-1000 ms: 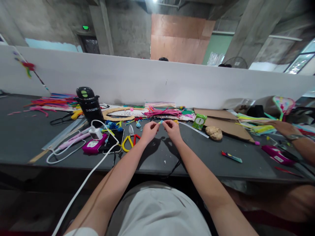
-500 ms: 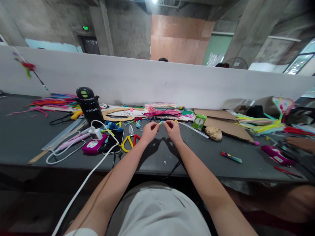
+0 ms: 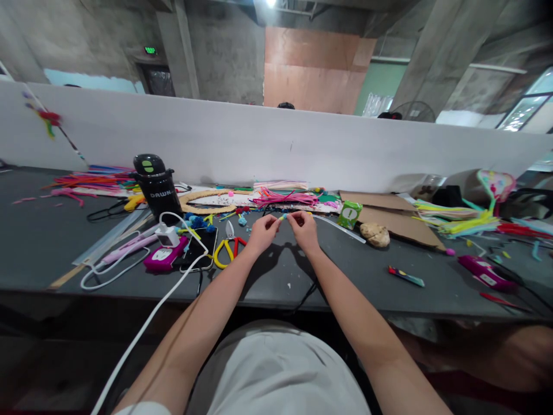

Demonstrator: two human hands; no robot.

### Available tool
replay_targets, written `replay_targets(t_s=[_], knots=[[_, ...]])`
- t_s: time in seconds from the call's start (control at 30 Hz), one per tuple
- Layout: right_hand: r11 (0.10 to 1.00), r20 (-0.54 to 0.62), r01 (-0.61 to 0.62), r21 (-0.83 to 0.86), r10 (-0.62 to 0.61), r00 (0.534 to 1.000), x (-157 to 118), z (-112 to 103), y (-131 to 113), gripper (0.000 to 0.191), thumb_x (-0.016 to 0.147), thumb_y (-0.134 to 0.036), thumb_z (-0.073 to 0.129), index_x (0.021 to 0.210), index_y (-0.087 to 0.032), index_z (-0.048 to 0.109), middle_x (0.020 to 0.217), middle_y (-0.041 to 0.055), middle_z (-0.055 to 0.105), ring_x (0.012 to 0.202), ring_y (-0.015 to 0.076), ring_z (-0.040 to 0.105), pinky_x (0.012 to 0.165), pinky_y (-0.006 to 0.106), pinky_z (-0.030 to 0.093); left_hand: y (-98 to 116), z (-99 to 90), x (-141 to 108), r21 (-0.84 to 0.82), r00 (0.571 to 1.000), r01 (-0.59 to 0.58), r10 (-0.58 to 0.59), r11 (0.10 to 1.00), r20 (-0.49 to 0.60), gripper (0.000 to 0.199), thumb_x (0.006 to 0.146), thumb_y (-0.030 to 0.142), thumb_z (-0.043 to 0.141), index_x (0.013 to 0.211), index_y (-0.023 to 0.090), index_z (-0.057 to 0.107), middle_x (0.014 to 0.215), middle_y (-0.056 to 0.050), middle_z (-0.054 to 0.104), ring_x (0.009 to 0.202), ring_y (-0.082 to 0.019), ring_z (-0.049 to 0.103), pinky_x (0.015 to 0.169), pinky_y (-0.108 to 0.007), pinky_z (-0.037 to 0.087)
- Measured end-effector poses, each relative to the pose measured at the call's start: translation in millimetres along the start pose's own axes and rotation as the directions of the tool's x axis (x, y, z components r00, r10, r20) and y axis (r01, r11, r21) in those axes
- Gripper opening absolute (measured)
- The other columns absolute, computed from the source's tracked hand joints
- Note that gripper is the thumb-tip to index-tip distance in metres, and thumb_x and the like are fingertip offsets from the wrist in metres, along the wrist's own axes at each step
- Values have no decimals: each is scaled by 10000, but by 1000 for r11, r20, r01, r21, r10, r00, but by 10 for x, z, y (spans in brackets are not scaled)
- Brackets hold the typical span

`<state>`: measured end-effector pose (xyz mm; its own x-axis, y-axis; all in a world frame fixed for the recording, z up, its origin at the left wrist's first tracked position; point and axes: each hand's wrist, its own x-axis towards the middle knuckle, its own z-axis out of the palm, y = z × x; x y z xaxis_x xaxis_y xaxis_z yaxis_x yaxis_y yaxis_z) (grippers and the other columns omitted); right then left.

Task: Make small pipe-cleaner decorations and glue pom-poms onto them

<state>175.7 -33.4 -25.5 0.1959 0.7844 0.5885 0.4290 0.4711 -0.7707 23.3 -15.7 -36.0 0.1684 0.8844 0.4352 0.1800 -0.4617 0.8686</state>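
Observation:
Between my two hands, above the dark table (image 3: 276,276), is a small yellow and light-blue fuzzy piece (image 3: 283,217). The fingertips of my left hand (image 3: 263,231) pinch its left end. My right hand (image 3: 303,229) pinches the other end, with a bit of yellow by its fingers. The piece is mostly covered by the fingertips, so its shape is unclear. Left of my left hand lie scissors (image 3: 224,253) with yellow and red handles, their blades pointing away from me. Small light-blue bits (image 3: 242,220) lie just beyond them.
A black tumbler (image 3: 159,193), a purple power socket (image 3: 166,256) with a white cable and a phone stand left. Pink fuzzy stems (image 3: 287,199) lie behind my hands. A green box (image 3: 349,214), a stone-like lump (image 3: 375,234), cardboard and a cutter (image 3: 406,276) are right.
Another person's hand at the far right edge of the table has gone out of view. My hands have barely moved and keep hold of the small piece.

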Motion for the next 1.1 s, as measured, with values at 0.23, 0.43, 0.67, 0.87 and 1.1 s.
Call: replay_targets(t_s=[0.23,0.43,0.67,0.87,1.1], knots=[[1000,-13,7,8,-7,1000,13,-21,-5,298,837,-457,558,853,-170,635,790,61,662,689,165,581,677,299,474,34,-8,-9,-28,1000,30,-30,999,4,318,810,472,573,736,163,580,602,4,567,503,-105,499,507,-229,398],[997,26,-50,65,48,998,56,-63,7,330,818,-455,572,935,-167,684,889,89,704,759,191,628,702,312,504,45,-16,5,-37,999,40,-40,998,-6,301,808,456,578,741,162,581,602,5,565,501,-102,500,502,-227,399],[997,140,-41,72,31,990,69,-114,1,333,779,-457,623,905,-166,726,882,90,729,739,199,649,700,320,515,43,-30,10,-18,1000,28,-28,999,-2,292,805,450,575,737,166,588,601,4,569,506,-107,501,505,-228,398],[997,141,-30,66,21,990,69,-117,28,334,778,-453,622,896,-159,726,849,87,727,701,188,636,669,310,513,58,-36,-3,15,1000,9,-9,1000,-5,292,802,451,572,739,167,599,602,5,577,533,-114,510,522,-229,401],[987,156,-119,107,101,982,75,-115,12,354,770,-486,611,890,-169,713,812,68,715,657,180,626,624,314,521,49,-38,-5,62,1000,-17,18,998,-14,299,811,454,564,746,167,614,622,-3,593,552,-118,513,537,-229,394]])
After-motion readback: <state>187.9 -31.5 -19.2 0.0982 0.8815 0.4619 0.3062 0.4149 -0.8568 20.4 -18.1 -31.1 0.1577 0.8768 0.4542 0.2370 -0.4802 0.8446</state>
